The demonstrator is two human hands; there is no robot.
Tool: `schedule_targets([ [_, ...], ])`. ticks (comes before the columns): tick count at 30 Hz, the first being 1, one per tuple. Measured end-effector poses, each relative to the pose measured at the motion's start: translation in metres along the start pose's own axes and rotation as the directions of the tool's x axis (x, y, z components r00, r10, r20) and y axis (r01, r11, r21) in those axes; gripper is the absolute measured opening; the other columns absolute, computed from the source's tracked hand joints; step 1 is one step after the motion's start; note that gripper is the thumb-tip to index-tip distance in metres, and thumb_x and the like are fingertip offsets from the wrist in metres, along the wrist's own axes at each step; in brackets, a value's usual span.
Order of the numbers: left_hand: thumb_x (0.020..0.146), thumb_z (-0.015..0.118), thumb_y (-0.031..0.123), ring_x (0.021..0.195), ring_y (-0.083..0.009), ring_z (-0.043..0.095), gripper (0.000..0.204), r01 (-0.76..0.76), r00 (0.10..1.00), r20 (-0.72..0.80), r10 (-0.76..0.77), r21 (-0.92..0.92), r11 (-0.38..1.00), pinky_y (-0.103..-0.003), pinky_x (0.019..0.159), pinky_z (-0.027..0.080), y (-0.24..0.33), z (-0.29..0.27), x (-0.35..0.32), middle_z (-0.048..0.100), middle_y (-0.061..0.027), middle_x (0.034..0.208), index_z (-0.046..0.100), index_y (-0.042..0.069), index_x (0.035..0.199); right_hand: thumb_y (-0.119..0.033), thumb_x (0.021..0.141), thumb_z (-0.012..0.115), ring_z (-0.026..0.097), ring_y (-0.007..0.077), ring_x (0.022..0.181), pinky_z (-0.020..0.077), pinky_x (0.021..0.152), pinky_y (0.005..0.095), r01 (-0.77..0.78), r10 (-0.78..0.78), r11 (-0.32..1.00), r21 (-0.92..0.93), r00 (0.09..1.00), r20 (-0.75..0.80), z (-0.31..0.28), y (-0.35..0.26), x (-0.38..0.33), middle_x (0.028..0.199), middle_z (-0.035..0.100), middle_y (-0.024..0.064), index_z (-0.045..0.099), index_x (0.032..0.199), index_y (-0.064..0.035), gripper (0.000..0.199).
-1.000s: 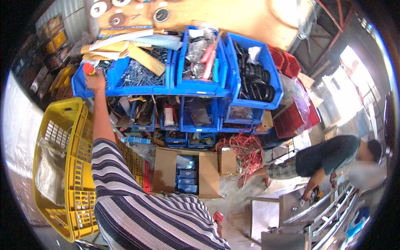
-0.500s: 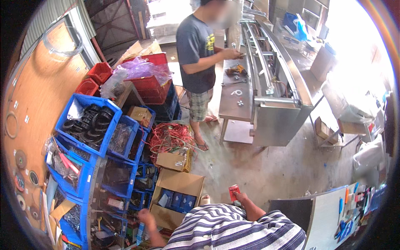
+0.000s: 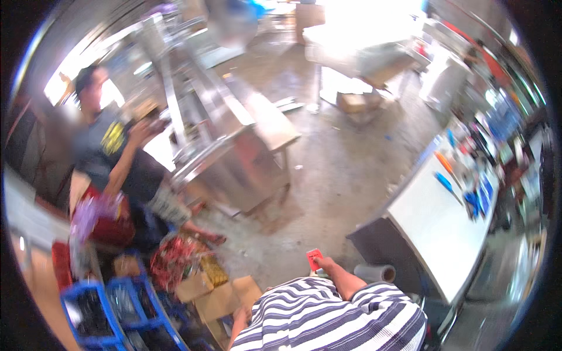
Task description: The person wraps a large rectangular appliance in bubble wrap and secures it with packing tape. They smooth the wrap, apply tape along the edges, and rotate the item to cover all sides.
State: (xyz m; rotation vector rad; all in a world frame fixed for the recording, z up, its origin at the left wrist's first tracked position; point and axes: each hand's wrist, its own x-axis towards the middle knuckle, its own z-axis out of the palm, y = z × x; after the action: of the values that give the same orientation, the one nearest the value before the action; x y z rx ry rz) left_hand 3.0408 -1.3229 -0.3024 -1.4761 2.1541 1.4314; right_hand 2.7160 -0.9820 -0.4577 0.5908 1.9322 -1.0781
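My right hand (image 3: pixel 325 265) is closed on a small flat red packet (image 3: pixel 314 255), held out in front of my striped shirt. What the packet contains cannot be made out. Low at my left side hangs my left hand (image 3: pixel 242 316), partly cut off by the shirt and smeared, so its fingers do not show clearly. Nearest to that hand is an open cardboard box (image 3: pixel 219 303) with its flaps up. I cannot tell whether the hand touches it.
Blue bins (image 3: pixel 88 316) stand at lower left, by a tangle of red cord (image 3: pixel 175 260). Beyond, a co-worker (image 3: pixel 111 146) stands at a metal frame (image 3: pixel 234 169). To the right is a white table (image 3: pixel 439 228) with tools, and a roll of film (image 3: pixel 374 273) beside it.
My view has swung to the right, bringing the white table nearer the middle. My left hand has come in from over the bins toward my side. The red packet stays in my right hand.
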Motion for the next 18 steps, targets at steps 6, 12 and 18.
schedule_targets([
  [6, 0.095, 0.061, 0.037, 0.091, -0.0348, 0.069, 0.044, 0.342, 0.929, 0.124, -0.348, 0.07, 0.937, -0.047, 0.083, 0.055, 0.066, 0.037, 0.074, 0.072, -0.018, 0.107, 0.067, 0.001, 0.118, -0.046, 0.081, 0.083, 0.071, 0.028, 0.097, 0.0545, 0.084, 0.0405, -0.016, 0.049, 0.974, 0.228, 0.988, -0.143, -0.092, -0.059, -0.022, 0.107, 0.074, 0.0216, 0.072, 0.109, 0.0131, 0.067],
  [12, 0.096, 0.06, 0.042, 0.114, -0.0434, 0.063, 0.06, -0.069, 0.766, 0.612, -0.196, 0.382, 0.922, -0.051, 0.099, 0.05, 0.218, 0.19, 0.214, 0.065, -0.0241, 0.128, 0.057, 0.0, 0.138, -0.054, 0.084, 0.076, 0.071, 0.0266, 0.096, 0.0534, 0.082, 0.0394, 0.024, 0.014, 0.956, 0.291, 0.992, -0.127, -0.133, -0.106, 0.003, 0.105, 0.075, 0.0182, 0.075, 0.105, 0.0077, 0.065],
  [18, 0.094, 0.063, 0.049, 0.113, -0.0356, 0.069, 0.06, -0.341, 0.756, 0.628, 0.188, 0.131, 0.931, -0.042, 0.098, 0.052, 0.488, 0.375, 0.257, 0.073, -0.0216, 0.116, 0.068, -0.002, 0.126, -0.056, 0.089, 0.071, 0.069, 0.0241, 0.093, 0.052, 0.082, 0.039, 0.046, -0.007, 0.915, 0.402, 0.995, -0.099, -0.192, -0.192, 0.026, 0.102, 0.075, 0.0156, 0.074, 0.105, 0.007, 0.065],
])
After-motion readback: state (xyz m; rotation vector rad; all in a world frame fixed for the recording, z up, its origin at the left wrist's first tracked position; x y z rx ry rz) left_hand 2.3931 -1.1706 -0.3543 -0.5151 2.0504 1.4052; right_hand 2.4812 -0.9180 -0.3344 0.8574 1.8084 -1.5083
